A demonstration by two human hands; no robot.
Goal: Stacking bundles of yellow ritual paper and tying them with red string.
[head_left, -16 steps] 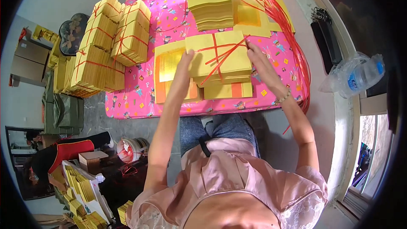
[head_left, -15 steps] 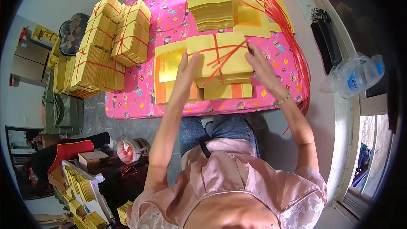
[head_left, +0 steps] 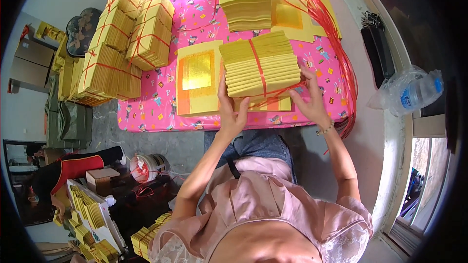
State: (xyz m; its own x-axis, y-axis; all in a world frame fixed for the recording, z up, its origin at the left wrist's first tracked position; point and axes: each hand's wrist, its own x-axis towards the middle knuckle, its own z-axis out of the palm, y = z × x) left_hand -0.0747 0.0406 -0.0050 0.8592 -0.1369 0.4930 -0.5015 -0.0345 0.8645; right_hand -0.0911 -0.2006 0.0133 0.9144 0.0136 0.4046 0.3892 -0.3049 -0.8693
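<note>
A thick bundle of folded yellow paper, tied crosswise with red string, is tipped so that its layered side faces me. My left hand grips its lower left corner, thumb in front and the other fingers partly hidden behind. At the right end my right hand steadies the bundle with its fingers, close to the loose red string ends, its thumb lower down. Beneath and behind the bundle lie flat stacks of yellow paper. The left one has a gold square and an orange border.
A pink patterned cover spreads over the work surface. Tied yellow bundles stand at left, a tall paper stack behind. Red strings hang down the right side. A bagged bottle lies far right. Another person is at lower left.
The bundle has turned from lying flat, its crossed string on top, to tilted with its layered side toward me. Both hands have shifted lower, to its left corner and right end.
</note>
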